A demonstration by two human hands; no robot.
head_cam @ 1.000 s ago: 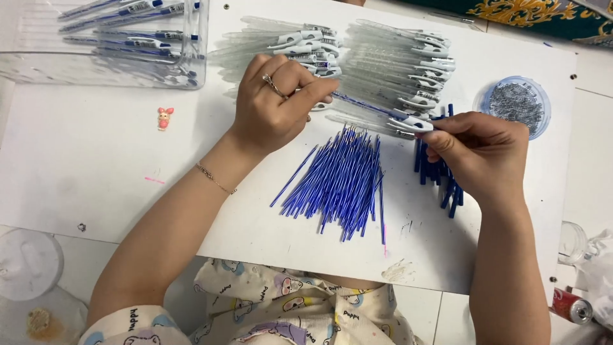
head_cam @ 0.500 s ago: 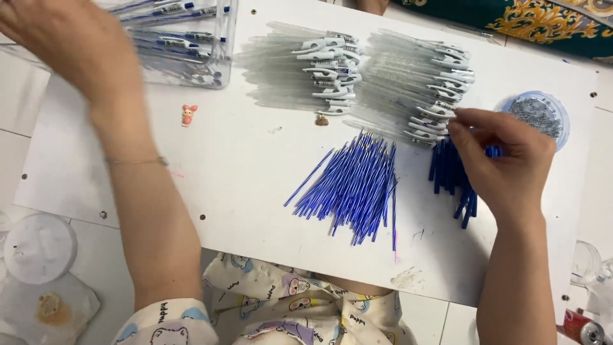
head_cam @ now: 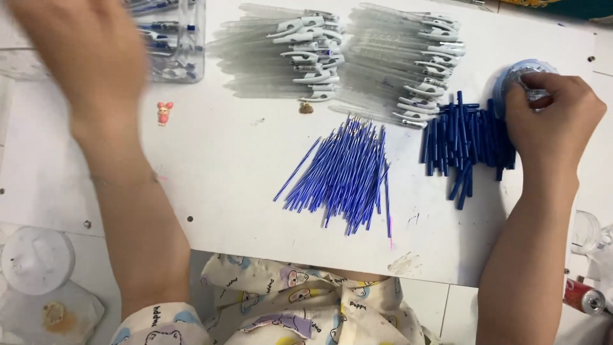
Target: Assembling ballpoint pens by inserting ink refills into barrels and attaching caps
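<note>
- The right hand is curling over a small round dish at the far right of the white board, fingertips pinching at tiny parts inside; whether it is gripping one, I cannot tell.
- The left hand is hovering, blurred, at the far left beside a clear tray holding finished pens; how far it is opened, I cannot tell.
- Blue refills are lying fanned near the middle, short blue caps just left of the right hand.
- Two heaps of clear barrels are waiting along the far edge.
- Judging by the piles, few pens are being completed so far; most parts are lying unassembled.
</note>
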